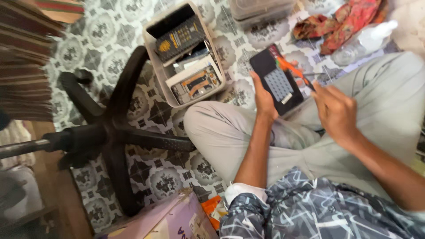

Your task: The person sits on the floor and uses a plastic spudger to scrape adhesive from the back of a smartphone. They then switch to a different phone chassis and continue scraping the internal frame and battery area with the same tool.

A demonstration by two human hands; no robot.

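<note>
I am working on the opened phone (278, 82) held over my lap: my left hand (264, 98) is wrapped around its near edge, arm stretched forward. My right hand (335, 110) pinches an orange-handled tool (295, 71), tip on the phone; next, I judge, comes steady, fine pressure. Beyond, a tray of parts (164, 77) sits on the floor.

The clear container (261, 9) at the top is cut off by the frame edge. The cardboard box (170, 221) runs off the bottom edge. The chair base (106, 137) is blurred at far left.

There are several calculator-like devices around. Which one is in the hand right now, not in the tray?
The black device with the grey keypad, gripped by the left hand above the lap. The others, one dark with yellow markings and one with orange parts, lie in the beige tray.
</note>
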